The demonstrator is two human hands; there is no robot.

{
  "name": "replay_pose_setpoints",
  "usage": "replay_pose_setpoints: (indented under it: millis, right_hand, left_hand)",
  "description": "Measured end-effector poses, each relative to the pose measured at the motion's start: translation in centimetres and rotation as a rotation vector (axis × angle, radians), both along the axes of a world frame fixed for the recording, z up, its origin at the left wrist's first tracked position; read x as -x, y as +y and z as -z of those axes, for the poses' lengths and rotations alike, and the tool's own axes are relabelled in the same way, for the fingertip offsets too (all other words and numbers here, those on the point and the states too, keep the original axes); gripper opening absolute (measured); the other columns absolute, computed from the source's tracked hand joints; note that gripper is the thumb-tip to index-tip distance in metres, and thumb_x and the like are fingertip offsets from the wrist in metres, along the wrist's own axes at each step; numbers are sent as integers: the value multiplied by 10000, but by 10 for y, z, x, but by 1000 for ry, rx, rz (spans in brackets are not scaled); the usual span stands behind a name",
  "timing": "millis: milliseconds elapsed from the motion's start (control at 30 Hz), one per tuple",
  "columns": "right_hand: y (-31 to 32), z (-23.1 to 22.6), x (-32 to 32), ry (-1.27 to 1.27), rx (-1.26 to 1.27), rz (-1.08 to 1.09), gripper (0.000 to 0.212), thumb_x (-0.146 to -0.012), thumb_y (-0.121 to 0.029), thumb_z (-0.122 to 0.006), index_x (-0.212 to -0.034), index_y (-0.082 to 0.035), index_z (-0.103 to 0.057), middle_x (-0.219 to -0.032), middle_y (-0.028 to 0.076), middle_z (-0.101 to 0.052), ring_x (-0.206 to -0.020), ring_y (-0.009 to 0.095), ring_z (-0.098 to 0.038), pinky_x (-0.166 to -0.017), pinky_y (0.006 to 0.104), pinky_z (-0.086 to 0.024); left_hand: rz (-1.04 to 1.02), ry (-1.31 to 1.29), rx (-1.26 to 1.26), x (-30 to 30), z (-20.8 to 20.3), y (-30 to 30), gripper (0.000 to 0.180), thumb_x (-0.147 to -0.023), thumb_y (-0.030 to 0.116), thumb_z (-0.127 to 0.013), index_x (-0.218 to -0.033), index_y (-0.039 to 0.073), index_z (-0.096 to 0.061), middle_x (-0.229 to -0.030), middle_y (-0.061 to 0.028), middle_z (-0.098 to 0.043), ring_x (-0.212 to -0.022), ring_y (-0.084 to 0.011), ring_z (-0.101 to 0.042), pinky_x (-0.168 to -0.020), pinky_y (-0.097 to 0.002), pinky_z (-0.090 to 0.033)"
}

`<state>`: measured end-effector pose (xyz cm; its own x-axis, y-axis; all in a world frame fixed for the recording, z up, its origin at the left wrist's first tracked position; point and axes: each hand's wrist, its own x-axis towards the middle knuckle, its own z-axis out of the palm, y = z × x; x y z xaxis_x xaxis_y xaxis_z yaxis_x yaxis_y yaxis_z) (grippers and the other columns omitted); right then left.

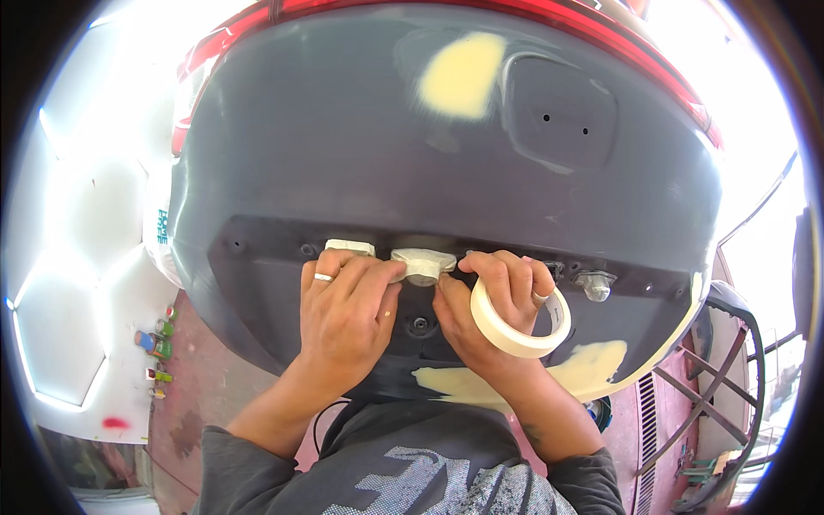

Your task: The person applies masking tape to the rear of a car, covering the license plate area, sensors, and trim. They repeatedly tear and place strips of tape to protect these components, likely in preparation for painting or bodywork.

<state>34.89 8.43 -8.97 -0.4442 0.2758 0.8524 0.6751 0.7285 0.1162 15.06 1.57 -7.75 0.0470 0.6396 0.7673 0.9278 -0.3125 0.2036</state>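
Note:
A grey car tailgate (pixel 360 163) fills the space before me, with a recess across its lower part. In that recess a small fitting is wrapped in cream masking tape (pixel 423 259). My left hand (pixel 350 311) has its thumb and fingers closed at the left end of this tape. From the other side, my right hand (pixel 491 296) pinches at the right end. A roll of masking tape (pixel 511 342) hangs around my right hand's fingers. Partly behind my left fingers sits another taped fitting (pixel 350 247).
A fitting with a clear cover (pixel 596 284) hangs at the recess's right. Pale yellow filler patches (pixel 463 75) mark the panel. A dark bumper-like part (pixel 754 369) stands by a metal frame (pixel 705 390) at right. Several bottles (pixel 159 346) stand on the reddish floor (pixel 206 386) at left.

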Motion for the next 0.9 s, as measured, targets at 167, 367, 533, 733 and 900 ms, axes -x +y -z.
replay_pose_setpoints:
  millis: [167,367,533,733,900]
  right_hand:
    - [-2,-1,-3,29,24,-15,227,-736,-152,-882,-953,-160,-815,-1165,10,-679,-1111,237,-646,-1071,485,-390]
    - [5,-15,-23,-11,-30,-48,177,-741,-133,-889,-905,-160,-828,-1136,1,-704,-1103,228,-656,-1058,477,-405]
    - [14,-35,-26,-58,-126,-41,150,-757,-135,-886,-889,-186,-837,-1102,-37,-718,-1070,194,-657,-1055,479,-415]
    - [20,-34,-34,-129,-150,-46,164,-729,-150,-878,-884,-185,-836,-1082,-36,-715,-1051,194,-655,-1070,464,-406]
    - [16,-26,-30,-95,-129,-21,119,-744,-134,-853,-841,-183,-805,-1092,-42,-724,-1051,179,-655,-1091,454,-395]
  left_hand:
    - [-23,11,-96,0,6,5,257,-825,14,-906,-1059,95,-836,-994,-14,-805,-1003,-265,-686,-894,-424,-468]
    - [18,31,-150,9,7,9,249,-795,-11,-902,-1021,84,-857,-979,-10,-802,-969,-254,-686,-874,-416,-478]
    - [34,69,-265,15,2,12,282,-751,-48,-893,-1004,74,-858,-973,-9,-792,-967,-253,-687,-864,-401,-488]
    - [45,124,-266,15,1,20,204,-789,19,-896,-978,83,-858,-957,25,-760,-961,-217,-682,-819,-387,-467]
    - [44,105,-231,13,3,16,252,-762,-35,-913,-983,71,-858,-968,-13,-791,-983,-246,-695,-840,-393,-472]
